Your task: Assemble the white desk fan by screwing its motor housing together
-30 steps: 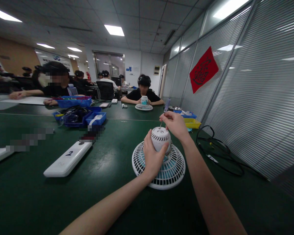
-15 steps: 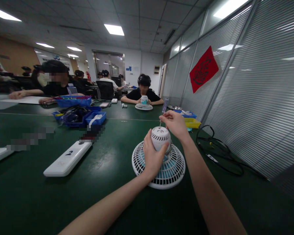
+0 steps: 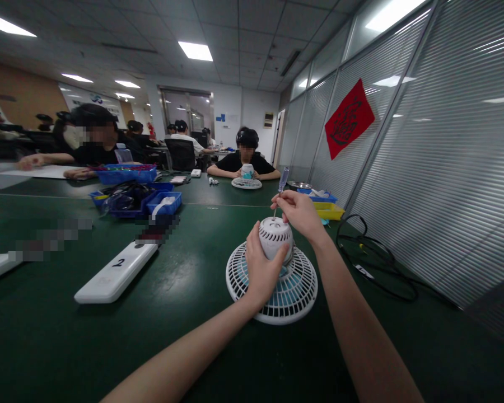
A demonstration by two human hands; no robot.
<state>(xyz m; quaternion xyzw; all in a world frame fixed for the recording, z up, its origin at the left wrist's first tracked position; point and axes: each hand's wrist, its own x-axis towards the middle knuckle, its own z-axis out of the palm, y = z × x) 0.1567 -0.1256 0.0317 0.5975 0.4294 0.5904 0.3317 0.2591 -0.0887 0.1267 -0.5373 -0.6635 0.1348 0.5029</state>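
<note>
A white fan (image 3: 277, 240) lies grille down on the green table, its round motor housing facing up and pale blue blades showing through the grille (image 3: 292, 299). Wrapped around the housing's left and near side is my left hand (image 3: 264, 267). My right hand (image 3: 296, 210) pinches a screwdriver (image 3: 284, 179) by its shaft, just below the clear bluish handle. The shaft runs down, slightly tilted, and its tip meets the top of the housing near a hole. Whether a screw sits there is too small to tell.
Left of the fan lies a white power bank (image 3: 117, 271) marked 2. Blue bins (image 3: 126, 174) with cables stand farther left. A yellow tray (image 3: 330, 211) and black cable (image 3: 378, 257) are on the right. Across the table, a person (image 3: 247, 151) handles a similar fan.
My right hand has shifted slightly left and down along the screwdriver, whose handle now tilts a little differently. My left hand and the fan stay in place.
</note>
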